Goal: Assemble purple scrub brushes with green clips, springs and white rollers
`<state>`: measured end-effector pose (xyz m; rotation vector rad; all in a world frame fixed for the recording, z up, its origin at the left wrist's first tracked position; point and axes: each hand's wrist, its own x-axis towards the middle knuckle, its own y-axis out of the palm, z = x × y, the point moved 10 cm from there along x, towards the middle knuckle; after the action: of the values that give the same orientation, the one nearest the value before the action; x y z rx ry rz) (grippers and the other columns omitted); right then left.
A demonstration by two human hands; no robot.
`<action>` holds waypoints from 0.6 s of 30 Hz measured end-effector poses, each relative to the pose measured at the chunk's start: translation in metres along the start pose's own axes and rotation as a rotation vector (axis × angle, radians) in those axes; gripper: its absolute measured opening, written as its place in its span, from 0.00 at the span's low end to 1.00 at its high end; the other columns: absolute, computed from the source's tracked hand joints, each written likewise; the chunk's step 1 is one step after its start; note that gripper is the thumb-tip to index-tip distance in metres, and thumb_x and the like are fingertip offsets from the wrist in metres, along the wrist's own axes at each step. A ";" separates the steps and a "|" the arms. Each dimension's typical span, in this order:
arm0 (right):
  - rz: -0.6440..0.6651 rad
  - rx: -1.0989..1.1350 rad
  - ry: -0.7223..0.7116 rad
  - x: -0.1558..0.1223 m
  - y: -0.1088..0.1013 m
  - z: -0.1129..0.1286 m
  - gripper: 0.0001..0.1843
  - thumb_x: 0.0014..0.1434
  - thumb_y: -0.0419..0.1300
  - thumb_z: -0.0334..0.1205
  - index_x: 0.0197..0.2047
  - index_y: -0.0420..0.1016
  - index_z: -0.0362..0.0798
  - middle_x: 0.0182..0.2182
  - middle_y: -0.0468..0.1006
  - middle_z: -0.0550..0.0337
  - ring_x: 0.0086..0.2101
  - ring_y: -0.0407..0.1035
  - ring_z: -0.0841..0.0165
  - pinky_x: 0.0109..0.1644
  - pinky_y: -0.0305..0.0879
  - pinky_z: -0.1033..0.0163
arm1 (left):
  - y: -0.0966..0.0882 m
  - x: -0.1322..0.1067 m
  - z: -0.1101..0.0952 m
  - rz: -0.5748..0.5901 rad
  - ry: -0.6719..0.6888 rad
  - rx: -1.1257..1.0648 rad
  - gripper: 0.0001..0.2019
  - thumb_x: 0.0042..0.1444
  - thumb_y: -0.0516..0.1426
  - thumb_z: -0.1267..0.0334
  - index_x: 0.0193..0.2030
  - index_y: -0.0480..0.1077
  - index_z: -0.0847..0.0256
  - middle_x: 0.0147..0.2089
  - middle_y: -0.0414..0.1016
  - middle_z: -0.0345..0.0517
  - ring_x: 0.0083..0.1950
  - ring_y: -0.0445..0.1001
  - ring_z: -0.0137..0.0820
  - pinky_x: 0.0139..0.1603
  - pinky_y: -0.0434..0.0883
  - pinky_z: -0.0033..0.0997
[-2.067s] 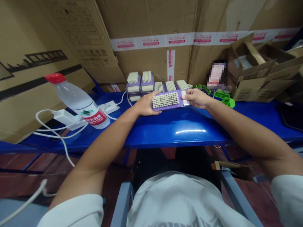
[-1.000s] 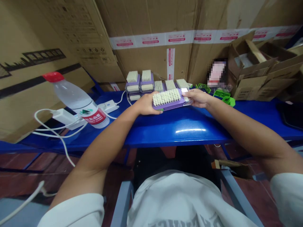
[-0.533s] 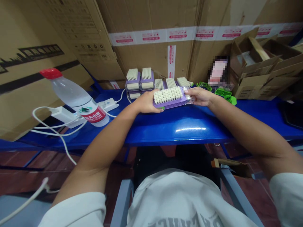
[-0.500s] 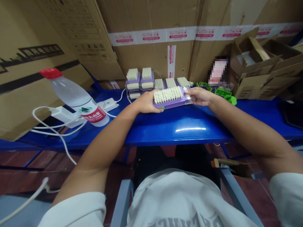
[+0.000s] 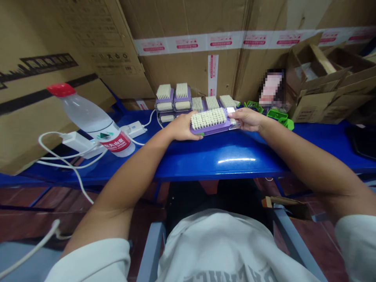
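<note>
Between my hands, over the blue table, is a purple brush (image 5: 209, 120) with rows of cream bristle tufts facing up. My left hand (image 5: 182, 127) is wrapped round its left end, thumb along the front edge by a small green part. At the right end, my right hand (image 5: 246, 119) pinches the brush where a clear plastic piece (image 5: 234, 125) and a white patch show. Most fingertips of the right hand are hidden behind it. Similar purple brushes (image 5: 182, 98) stand stacked and in a row just behind.
Left of my arm a red-capped water bottle (image 5: 96, 121) leans over white adapters (image 5: 76, 141) and cables. Green plastic parts (image 5: 277, 114) lie to the right, before open cardboard boxes (image 5: 317, 84). Large cartons (image 5: 188, 70) wall the back of the blue table (image 5: 205, 156).
The brush's right end has tilted slightly, and a bright white patch shows there now. Both hands keep hold in almost the same place.
</note>
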<state>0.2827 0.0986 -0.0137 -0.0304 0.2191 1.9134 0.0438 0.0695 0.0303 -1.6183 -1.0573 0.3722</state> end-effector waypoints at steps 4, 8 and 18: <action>0.007 -0.020 0.011 0.001 0.000 -0.003 0.10 0.59 0.84 0.34 0.39 0.89 0.46 0.32 0.92 0.51 0.35 0.88 0.60 0.54 0.91 0.54 | 0.000 0.000 -0.001 0.003 0.007 0.006 0.41 0.48 0.77 0.50 0.68 0.74 0.58 0.60 0.90 0.55 0.62 0.89 0.56 0.64 0.83 0.51; 0.007 -0.013 0.004 0.001 0.000 -0.003 0.10 0.59 0.83 0.35 0.41 0.89 0.48 0.31 0.92 0.53 0.34 0.88 0.61 0.53 0.92 0.55 | -0.001 0.000 -0.001 -0.007 0.011 0.008 0.41 0.48 0.77 0.51 0.68 0.74 0.58 0.61 0.90 0.56 0.63 0.89 0.57 0.64 0.83 0.52; 0.005 -0.053 -0.021 0.001 -0.003 0.000 0.19 0.58 0.86 0.40 0.50 0.91 0.49 0.33 0.92 0.53 0.40 0.90 0.56 0.60 0.90 0.48 | -0.001 -0.001 0.001 -0.011 0.009 0.029 0.43 0.48 0.77 0.52 0.70 0.72 0.58 0.63 0.89 0.57 0.65 0.88 0.58 0.65 0.83 0.53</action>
<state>0.2855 0.1005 -0.0146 -0.0449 0.1549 1.9229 0.0423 0.0694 0.0312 -1.5869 -1.0490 0.3705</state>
